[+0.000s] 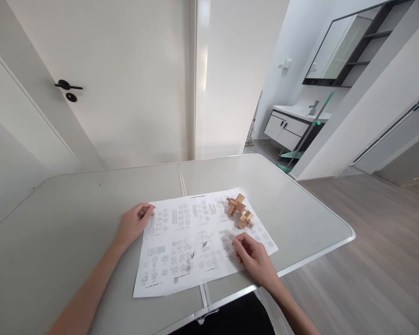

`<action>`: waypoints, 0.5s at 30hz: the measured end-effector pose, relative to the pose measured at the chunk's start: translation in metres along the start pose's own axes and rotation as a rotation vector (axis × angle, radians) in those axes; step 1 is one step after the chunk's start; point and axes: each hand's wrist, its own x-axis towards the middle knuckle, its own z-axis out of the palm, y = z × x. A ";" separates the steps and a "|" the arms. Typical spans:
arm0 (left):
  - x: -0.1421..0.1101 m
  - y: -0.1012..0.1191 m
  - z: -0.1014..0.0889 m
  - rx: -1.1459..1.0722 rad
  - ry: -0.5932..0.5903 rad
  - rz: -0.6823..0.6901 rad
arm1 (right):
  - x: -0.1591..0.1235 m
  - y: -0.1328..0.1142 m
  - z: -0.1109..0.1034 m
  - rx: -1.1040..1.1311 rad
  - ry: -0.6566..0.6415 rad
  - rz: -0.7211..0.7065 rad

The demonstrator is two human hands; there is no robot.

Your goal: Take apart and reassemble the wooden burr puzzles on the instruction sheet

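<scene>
A large white printed sheet [192, 228] with rows of small grey diagrams lies flat on the table. At its upper left edge, my left hand [134, 223] is closed, thumb and forefinger together on the paper's border. My right hand [254, 257] rests over the sheet's lower right part with its fingers curled in; whatever may be inside them is hidden. Just beyond that hand, on the sheet's right side, sits a wooden interlocking puzzle [236, 204] with crossed bars. A second, chunkier wooden puzzle piece [245, 220] lies against or very near it.
The grey folding table [293, 218] has a metal rim and a centre seam. A white door [132, 83] with a black handle [68, 85] stands behind it. To the right are a washbasin cabinet [287, 128], a green broom and dustpan [293, 155], and wood flooring [380, 260].
</scene>
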 end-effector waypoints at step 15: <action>0.000 0.002 -0.001 0.027 0.011 0.034 | 0.000 0.000 0.000 -0.001 0.011 0.002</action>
